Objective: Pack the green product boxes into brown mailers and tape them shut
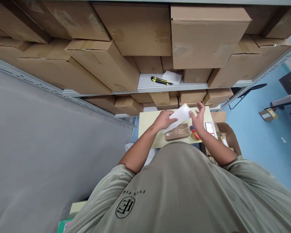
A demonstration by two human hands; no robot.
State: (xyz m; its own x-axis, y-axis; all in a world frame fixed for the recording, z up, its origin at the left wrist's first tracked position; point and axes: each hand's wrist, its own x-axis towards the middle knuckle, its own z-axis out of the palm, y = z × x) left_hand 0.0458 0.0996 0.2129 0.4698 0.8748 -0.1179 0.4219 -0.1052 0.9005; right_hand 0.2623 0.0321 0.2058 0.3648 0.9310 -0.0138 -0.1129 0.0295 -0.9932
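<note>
My left hand [165,121] is closed on a white slip of paper [180,115], thumb on top. The slip slants up to the right and has a small yellow patch at its far corner. My right hand [198,118] is at the slip's right end, with its thumb at the edge and its fingers spread apart, slightly blurred. Below the slip, a brown cardboard box [177,132] wrapped in shiny tape lies on the cream table [145,124]. A red and blue tape dispenser [195,133] lies beside the box, partly hidden by my right wrist.
A phone [210,128] lies at the table's right edge. Beyond it stands an open carton [232,139] with packages inside. Shelves of cardboard boxes [208,38] rise in front, with a box cutter [161,80] and white papers [172,77] on one shelf. A grey wall [50,129] runs along the left.
</note>
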